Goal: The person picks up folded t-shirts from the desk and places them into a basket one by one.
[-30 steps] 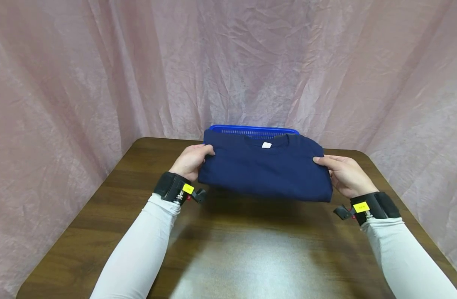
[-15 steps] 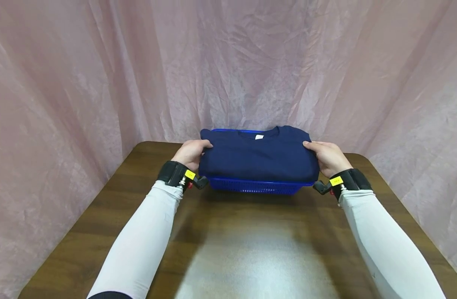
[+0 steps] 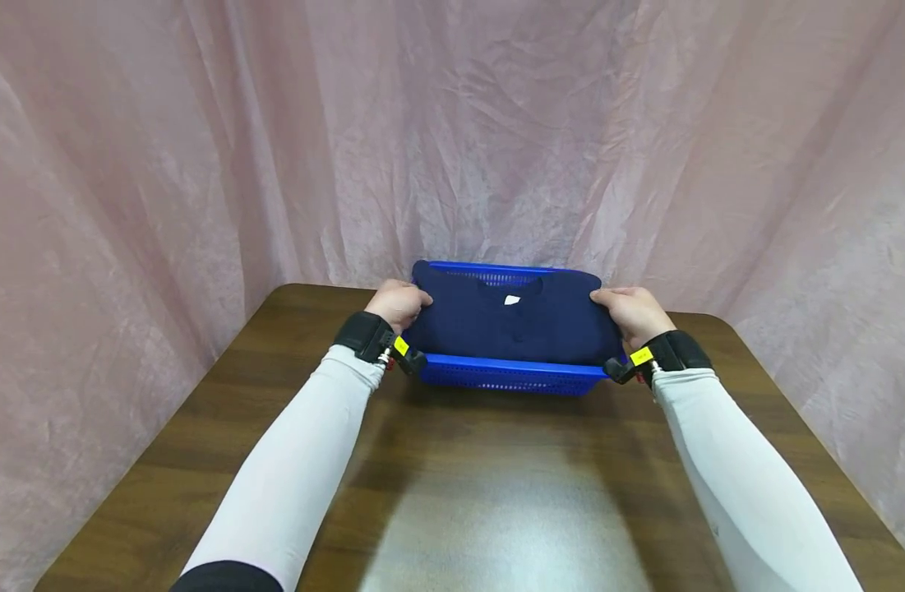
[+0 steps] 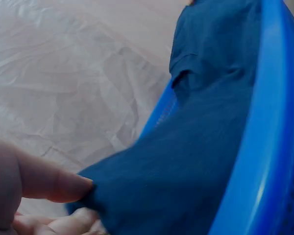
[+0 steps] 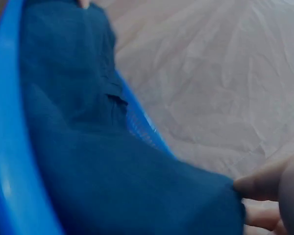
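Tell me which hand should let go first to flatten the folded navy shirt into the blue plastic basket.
Neither is clearly better placed: left hand and right hand pinch opposite ends of the folded navy shirt alike, over the blue plastic basket.

A folded navy T-shirt (image 3: 514,325) lies flat inside the blue basket (image 3: 507,374), collar and white label toward the basket's far wall. Its two ends rise over the basket's side rims.

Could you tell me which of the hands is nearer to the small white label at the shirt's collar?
Right, narrowly. The right hand grips the shirt at its right edge, the left hand its left edge; the label sits slightly right of centre.
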Demonstrator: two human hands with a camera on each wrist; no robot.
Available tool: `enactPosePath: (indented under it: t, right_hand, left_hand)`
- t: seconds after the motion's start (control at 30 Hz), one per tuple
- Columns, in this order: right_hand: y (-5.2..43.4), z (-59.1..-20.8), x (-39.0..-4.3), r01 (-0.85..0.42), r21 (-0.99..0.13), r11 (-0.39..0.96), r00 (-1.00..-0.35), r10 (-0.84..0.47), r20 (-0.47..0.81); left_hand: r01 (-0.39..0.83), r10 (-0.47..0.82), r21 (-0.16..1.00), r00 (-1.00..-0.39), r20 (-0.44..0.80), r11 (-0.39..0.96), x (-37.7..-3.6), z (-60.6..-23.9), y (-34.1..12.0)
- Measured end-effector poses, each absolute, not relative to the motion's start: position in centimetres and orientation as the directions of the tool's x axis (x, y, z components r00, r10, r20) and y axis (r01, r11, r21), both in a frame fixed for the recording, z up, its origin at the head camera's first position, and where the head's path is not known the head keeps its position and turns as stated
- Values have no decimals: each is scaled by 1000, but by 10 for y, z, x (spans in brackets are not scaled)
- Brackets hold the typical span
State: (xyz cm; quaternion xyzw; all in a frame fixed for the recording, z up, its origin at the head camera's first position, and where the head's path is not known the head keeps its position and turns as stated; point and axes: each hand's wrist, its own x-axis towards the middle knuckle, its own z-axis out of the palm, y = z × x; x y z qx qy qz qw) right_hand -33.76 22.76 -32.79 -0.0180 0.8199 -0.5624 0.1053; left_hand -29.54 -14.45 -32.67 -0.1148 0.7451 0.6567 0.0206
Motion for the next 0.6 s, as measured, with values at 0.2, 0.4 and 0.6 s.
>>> enactPosePath:
  t: [0.2,0.4,0.6]
  right_hand:
    - [233,-323,-323,-34,-822,569,-990,-135,-52]
    - [238,-321,-311,-139,-788,599,-990,-114,88]
    - [226,-324,-292,-270,-676,686,-954,-96,283]
  left_hand:
    - [-124,-171,957,-982,-81,261,-284,-318,-154]
    - [9,-262,886,-954,147,464,-271,-321,-167]
    - [78,-241,852,-942,232,518,-251,-327,-159]
